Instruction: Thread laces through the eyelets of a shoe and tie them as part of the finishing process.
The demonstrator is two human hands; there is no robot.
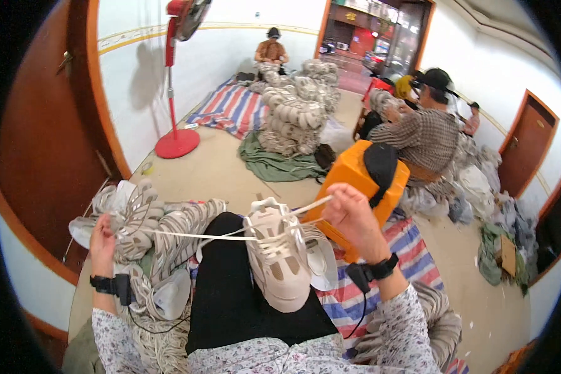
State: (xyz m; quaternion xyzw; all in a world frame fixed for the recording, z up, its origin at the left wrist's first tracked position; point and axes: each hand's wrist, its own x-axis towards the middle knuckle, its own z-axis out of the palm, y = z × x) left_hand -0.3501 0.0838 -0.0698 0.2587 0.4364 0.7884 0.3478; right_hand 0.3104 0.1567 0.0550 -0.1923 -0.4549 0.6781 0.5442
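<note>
A beige shoe upper (280, 274) rests on my lap with its toe toward me, over dark trousers (221, 293). Pale laces cross its front. My left hand (103, 235) pinches one lace (193, 235), drawn taut out to the left. My right hand (354, 215), up and to the right of the upper, grips another lace (311, 204) that runs down to the eyelets. Both hands are closed, and each wrist wears a black strap with a small device. A white-soled piece (321, 258) lies just right of the upper.
Heaps of shoe uppers lie left (181, 240) and lower right (430, 315). An orange plastic stool (349, 171) stands ahead, right of a red fan (177, 143). Striped sheeting (411, 249) covers some floor. Several people sit farther off, one in a checked shirt (427, 134).
</note>
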